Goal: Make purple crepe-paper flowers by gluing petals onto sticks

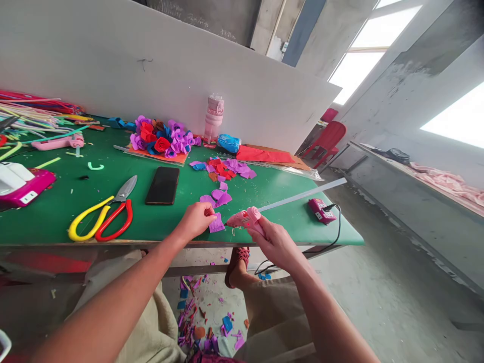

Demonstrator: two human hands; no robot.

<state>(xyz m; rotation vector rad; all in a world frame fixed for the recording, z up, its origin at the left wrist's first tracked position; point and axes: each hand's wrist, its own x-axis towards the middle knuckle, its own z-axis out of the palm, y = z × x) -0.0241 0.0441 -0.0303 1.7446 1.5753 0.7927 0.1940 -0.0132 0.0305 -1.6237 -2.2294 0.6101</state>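
Note:
Between the fingertips of my left hand [195, 220] is pinched a purple petal piece [217, 223], near the table's front edge. My right hand [275, 241] is wrapped round the handle of a pink glue gun [245, 218], whose nozzle points left, close to the petal's right edge. A long translucent glue stick [302, 195] juts from the back of the gun. Just beyond my left hand lie loose purple petals [222, 198]. Farther back sits a small heap of red, purple and blue petals [242, 168].
Yellow-and-red-handled scissors [109, 209] and a black phone [162, 186] lie to the left. Finished-looking flowers [162, 138] are piled behind, beside a pink bottle [214, 121]. A magenta power box [322, 210] with a black cord stands at right. Scraps [204, 322] litter the floor.

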